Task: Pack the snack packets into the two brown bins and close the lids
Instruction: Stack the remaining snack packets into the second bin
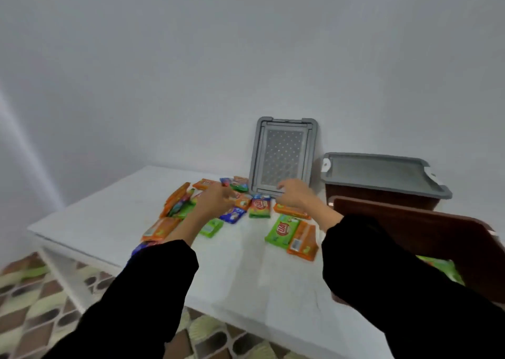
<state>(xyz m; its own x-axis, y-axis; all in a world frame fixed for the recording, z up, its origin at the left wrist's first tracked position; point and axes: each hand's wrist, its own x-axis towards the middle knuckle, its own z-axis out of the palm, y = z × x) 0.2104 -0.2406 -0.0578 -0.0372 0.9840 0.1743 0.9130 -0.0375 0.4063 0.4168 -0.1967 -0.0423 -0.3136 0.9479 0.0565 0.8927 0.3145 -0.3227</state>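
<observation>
Left hand (216,200) and right hand (295,194) hovered over the snack packets (259,208) scattered on the table (109,216), fingers (284,186) too blurred to call gripping or loose. The open brown bin (410,222) sat rightward, nearer the right hand.

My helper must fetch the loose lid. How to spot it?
On the white table, look by the wall, left of the closed brown bin. The grey lid stands on edge against the wall, the only lid not lying on a bin.

The left hand (216,198) and right hand (296,194) are blurred; the open bin (410,230) leaves the right edge.
</observation>
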